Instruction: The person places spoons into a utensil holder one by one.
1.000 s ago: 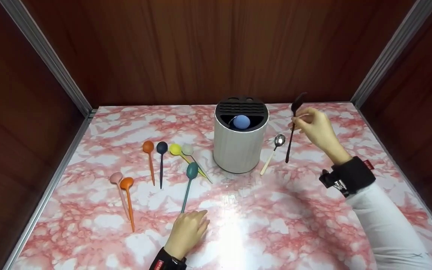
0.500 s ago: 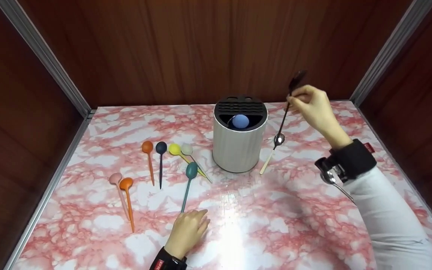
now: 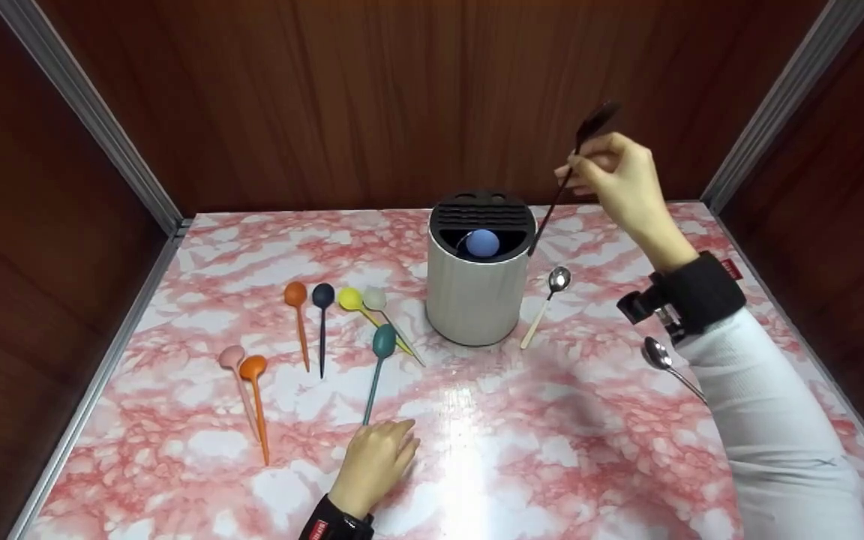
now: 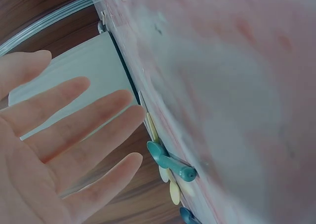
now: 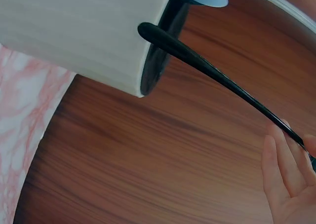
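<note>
My right hand pinches a black spoon near its bowl, up in the air to the right of the holder. The spoon's handle slants down, its tip overlapping the right rim of the light grey cylindrical utensil holder; in the right wrist view the black spoon crosses that rim. A blue spoon stands in the holder's front opening, bowl up. My left hand lies low over the table, fingers extended and holding nothing, near the handle end of a teal spoon.
Left of the holder lie several spoons: brown-orange, navy, yellow, pale grey, pink and orange. To its right lie a cream-handled spoon and a metal spoon. Wooden walls enclose the marbled table.
My right hand has risen and lifted the black spoon off the right side, its handle tip shifting left to the holder's rim. The metal spoon has come into view. My left hand stays put.
</note>
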A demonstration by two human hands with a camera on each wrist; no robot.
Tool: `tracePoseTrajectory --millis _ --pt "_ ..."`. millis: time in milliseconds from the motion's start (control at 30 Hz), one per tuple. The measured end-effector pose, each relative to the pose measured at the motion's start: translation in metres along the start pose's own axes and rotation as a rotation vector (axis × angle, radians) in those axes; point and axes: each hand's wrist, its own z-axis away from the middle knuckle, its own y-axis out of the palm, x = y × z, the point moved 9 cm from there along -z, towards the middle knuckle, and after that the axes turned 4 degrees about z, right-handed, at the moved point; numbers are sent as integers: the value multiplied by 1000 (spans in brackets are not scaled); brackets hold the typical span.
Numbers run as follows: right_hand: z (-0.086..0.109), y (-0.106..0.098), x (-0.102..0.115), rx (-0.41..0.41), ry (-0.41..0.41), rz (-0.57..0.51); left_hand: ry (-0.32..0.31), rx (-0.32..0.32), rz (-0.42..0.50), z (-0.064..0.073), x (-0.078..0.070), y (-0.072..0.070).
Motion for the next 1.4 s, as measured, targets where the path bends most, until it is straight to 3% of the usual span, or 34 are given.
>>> tracePoseTrajectory --millis 433,800,1400 --pt "-9 10 23 -29 -67 -24 -2 -8 10 0 1 -2" --pt "-12 38 14 38 -46 113 4 -4 -6 0 1 -1" --pt "-9 68 -10 151 21 184 3 -8 -7 2 3 -1"
